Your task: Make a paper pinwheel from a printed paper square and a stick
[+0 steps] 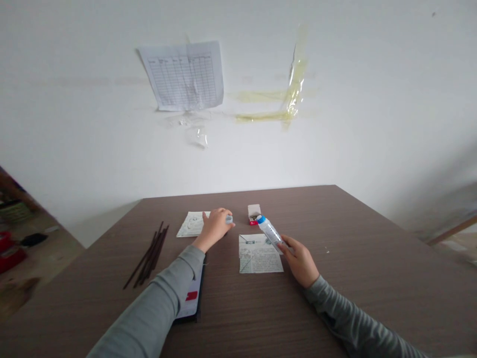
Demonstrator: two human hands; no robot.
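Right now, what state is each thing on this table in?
Left hand: closed on a small pale cap
Right hand: closed on a white tube, held tilted
Small box: open, lid raised
Printed sheets: two, lying flat
Dark sticks: loose bundle, lying down
Dark folder: partly under the left forearm

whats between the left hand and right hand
The head view shows a printed white paper sheet lying flat on the brown wood-grain table between the left hand and right hand.

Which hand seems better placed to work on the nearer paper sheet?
Probably the right hand: it holds a blue-tipped tube over the paper sheet, while the left hand holds a small cap beside it.
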